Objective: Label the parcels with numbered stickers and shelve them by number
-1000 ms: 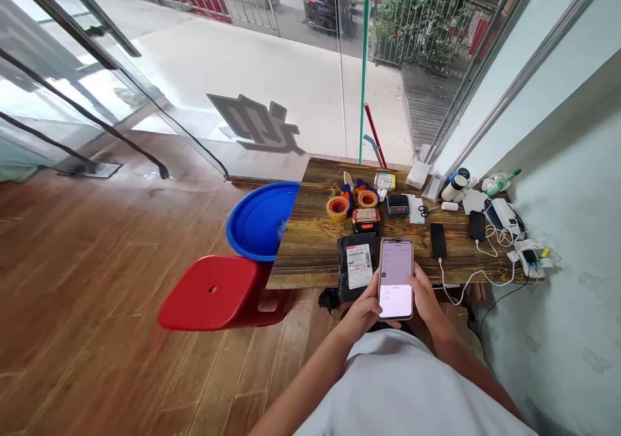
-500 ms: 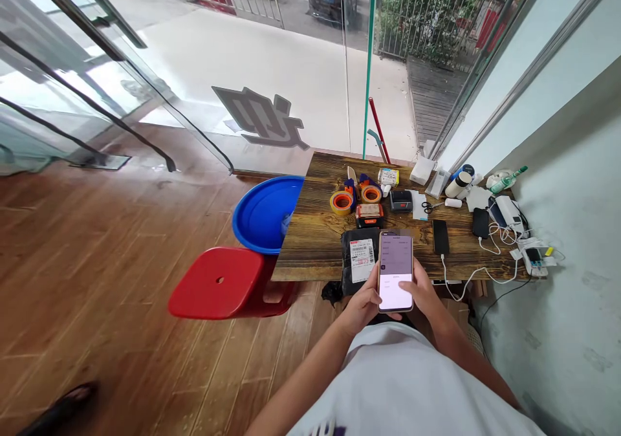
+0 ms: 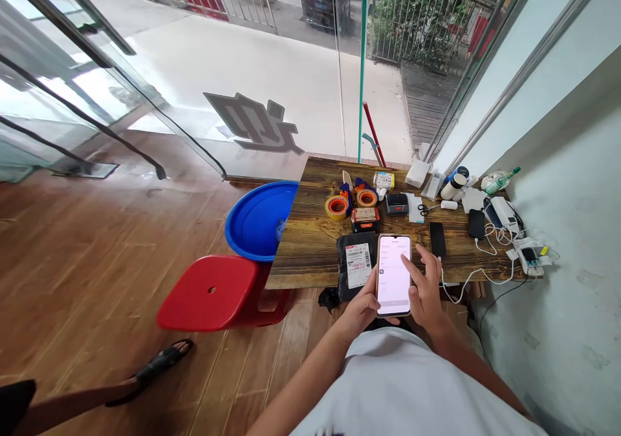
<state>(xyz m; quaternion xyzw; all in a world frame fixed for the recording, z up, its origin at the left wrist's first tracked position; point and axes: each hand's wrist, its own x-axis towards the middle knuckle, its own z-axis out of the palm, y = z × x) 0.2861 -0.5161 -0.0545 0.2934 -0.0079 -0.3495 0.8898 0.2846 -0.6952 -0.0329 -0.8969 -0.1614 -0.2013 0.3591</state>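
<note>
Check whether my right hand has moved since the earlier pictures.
Yes: your right hand has moved forward, judged against the wooden table; its fingers now reach farther over the near edge than before.

Phone (image 3: 392, 290) right of parcel (image 3: 358, 266); scissors (image 3: 424, 209) on table (image 3: 305, 255)
</note>
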